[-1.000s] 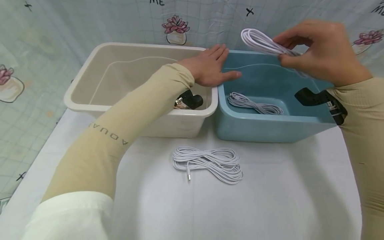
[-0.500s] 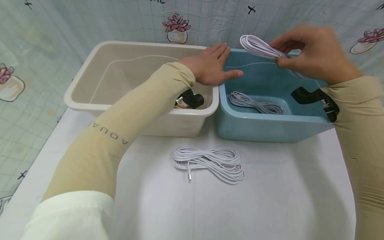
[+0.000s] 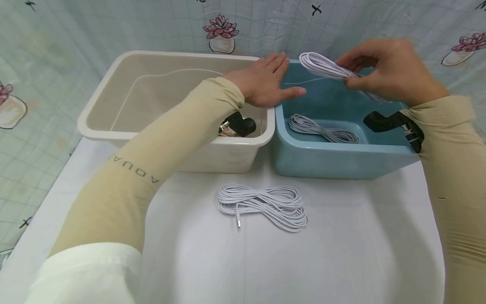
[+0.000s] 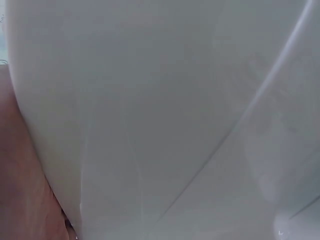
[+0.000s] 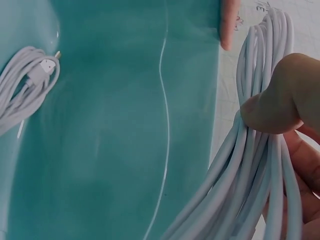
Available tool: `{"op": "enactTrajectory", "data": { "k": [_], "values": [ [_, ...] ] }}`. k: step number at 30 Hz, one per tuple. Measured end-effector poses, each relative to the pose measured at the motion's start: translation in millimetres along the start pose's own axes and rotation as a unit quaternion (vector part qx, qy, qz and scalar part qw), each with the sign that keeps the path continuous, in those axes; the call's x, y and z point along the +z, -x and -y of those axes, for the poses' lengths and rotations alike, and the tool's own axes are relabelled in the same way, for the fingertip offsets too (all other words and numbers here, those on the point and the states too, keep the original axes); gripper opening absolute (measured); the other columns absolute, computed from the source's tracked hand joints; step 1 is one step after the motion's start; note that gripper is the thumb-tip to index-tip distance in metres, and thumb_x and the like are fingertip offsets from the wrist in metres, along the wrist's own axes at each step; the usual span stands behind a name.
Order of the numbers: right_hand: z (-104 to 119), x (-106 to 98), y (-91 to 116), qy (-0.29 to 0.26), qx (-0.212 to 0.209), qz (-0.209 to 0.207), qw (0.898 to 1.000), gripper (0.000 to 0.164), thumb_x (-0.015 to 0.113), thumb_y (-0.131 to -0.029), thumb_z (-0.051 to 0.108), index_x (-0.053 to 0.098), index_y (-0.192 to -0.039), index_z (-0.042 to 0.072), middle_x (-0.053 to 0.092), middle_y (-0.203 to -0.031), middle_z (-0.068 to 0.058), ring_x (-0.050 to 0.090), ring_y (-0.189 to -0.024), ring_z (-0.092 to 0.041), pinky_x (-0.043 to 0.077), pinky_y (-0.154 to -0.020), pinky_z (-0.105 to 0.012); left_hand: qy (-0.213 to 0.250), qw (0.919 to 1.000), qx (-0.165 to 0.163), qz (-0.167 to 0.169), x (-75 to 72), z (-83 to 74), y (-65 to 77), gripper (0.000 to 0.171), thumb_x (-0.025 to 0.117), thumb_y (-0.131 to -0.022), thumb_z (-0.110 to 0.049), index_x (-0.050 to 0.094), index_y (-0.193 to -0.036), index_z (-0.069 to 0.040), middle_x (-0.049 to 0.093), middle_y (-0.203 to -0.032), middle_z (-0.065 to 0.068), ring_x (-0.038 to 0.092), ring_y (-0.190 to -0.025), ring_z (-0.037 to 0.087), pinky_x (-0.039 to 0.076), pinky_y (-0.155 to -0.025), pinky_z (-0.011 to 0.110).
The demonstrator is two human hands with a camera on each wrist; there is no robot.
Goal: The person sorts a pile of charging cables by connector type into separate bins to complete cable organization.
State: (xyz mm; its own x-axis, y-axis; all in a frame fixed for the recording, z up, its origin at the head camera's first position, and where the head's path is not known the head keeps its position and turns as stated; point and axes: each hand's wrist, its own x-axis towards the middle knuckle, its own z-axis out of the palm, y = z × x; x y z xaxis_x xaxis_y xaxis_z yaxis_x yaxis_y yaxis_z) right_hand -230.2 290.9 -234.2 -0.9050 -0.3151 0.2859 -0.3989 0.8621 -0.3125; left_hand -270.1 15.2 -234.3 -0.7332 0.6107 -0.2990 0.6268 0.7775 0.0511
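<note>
My right hand [image 3: 387, 71] pinches a coiled white cable [image 3: 322, 65] between thumb and fingers, above the back of the blue bin [image 3: 341, 162]. In the right wrist view, the thumb [image 5: 275, 102] presses across the middle of the bundle. Inside that bin lies another coiled cable [image 3: 322, 129], its plug visible from the right wrist. My left hand [image 3: 265, 82] rests flat, fingers straight, over the adjoining rims of the cream bin [image 3: 212, 156] and the blue one. On the white table in front lies a third coiled cable [image 3: 263, 207] with a USB plug.
A black wrist-camera mount [image 3: 241, 125] shows on the left wrist inside the cream bin. Another black mount [image 3: 395, 124] is on the right wrist. Behind both bins hangs a patterned sheet [image 3: 159, 25]. The left wrist view mostly shows the cream bin's inner wall [image 4: 150, 125].
My right hand has come slightly down and to the left with the coiled cable, closer to the blue bin. The left hand stays on the rims.
</note>
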Motion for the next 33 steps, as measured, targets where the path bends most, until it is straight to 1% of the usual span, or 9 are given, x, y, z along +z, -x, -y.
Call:
{"op": "enactTrajectory", "data": {
  "k": [8,14,20,22,25,28,33],
  "values": [
    [-2.2,2.7,-0.3,0.002,0.002,0.017,1.000,0.039,0.076,-0.092,0.006,0.072,-0.131,0.007,0.070,-0.122,-0.018,0.048,-0.087,0.012,0.034,-0.079,0.005,0.002,1.0000,0.000,-0.001,-0.3,-0.3,0.5,0.095,0.015,-0.103,-0.073,-0.018,-0.163,-0.008,-0.024,-0.172,0.010,-0.020,-0.163,0.029,-0.008,-0.135,0.047],
    [-5.3,4.3,-1.6,0.007,0.015,0.037,0.999,0.038,0.075,-0.093,0.008,0.072,-0.131,0.008,0.071,-0.122,-0.018,0.049,-0.087,0.008,0.035,-0.077,0.003,0.004,1.0000,0.000,0.000,-0.3,1.2,1.3,0.095,0.015,-0.103,-0.073,-0.019,-0.163,-0.007,-0.025,-0.172,0.010,-0.020,-0.163,0.029,-0.009,-0.135,0.046],
    [-6.5,4.5,-2.1,0.013,0.026,0.048,0.998,0.039,0.076,-0.092,0.009,0.072,-0.131,0.009,0.072,-0.123,-0.019,0.050,-0.088,0.006,0.035,-0.075,0.005,0.007,1.0000,-0.001,-0.003,-0.1,2.0,1.7,0.095,0.015,-0.103,-0.073,-0.018,-0.163,-0.008,-0.024,-0.172,0.010,-0.020,-0.163,0.029,-0.008,-0.135,0.047],
    [-6.5,4.4,-1.8,0.014,0.028,0.051,0.998,0.039,0.077,-0.092,0.010,0.072,-0.131,0.009,0.072,-0.123,-0.019,0.053,-0.090,0.002,0.035,-0.074,0.005,0.007,1.0000,-0.001,-0.002,-0.2,1.9,1.8,0.095,0.016,-0.103,-0.073,-0.018,-0.163,-0.008,-0.024,-0.172,0.010,-0.020,-0.163,0.029,-0.009,-0.135,0.047],
    [-6.2,4.1,-1.1,0.016,0.034,0.054,0.998,0.039,0.077,-0.092,0.011,0.072,-0.131,0.010,0.072,-0.124,-0.018,0.059,-0.096,-0.010,0.035,-0.074,0.005,0.005,1.0000,-0.001,-0.002,-0.4,1.4,1.8,0.095,0.016,-0.103,-0.073,-0.018,-0.163,-0.008,-0.024,-0.172,0.010,-0.020,-0.163,0.029,-0.009,-0.135,0.047],
    [-5.6,3.9,-0.4,0.019,0.035,0.055,0.998,0.039,0.077,-0.092,0.011,0.072,-0.131,0.011,0.072,-0.124,-0.017,0.063,-0.101,-0.022,0.035,-0.073,0.005,0.004,1.0000,0.000,-0.003,-0.2,0.7,1.8,0.095,0.016,-0.103,-0.073,-0.018,-0.163,-0.008,-0.024,-0.172,0.010,-0.020,-0.163,0.029,-0.008,-0.135,0.047],
    [-5.2,3.3,0.5,0.019,0.036,0.055,0.998,0.039,0.076,-0.092,0.011,0.071,-0.131,0.010,0.072,-0.124,-0.018,0.064,-0.104,-0.027,0.035,-0.073,0.004,0.004,1.0000,0.003,-0.005,0.0,0.2,1.7,0.095,0.015,-0.103,-0.072,-0.017,-0.163,-0.007,-0.023,-0.172,0.011,-0.020,-0.163,0.030,-0.008,-0.135,0.046]
  ]
}}
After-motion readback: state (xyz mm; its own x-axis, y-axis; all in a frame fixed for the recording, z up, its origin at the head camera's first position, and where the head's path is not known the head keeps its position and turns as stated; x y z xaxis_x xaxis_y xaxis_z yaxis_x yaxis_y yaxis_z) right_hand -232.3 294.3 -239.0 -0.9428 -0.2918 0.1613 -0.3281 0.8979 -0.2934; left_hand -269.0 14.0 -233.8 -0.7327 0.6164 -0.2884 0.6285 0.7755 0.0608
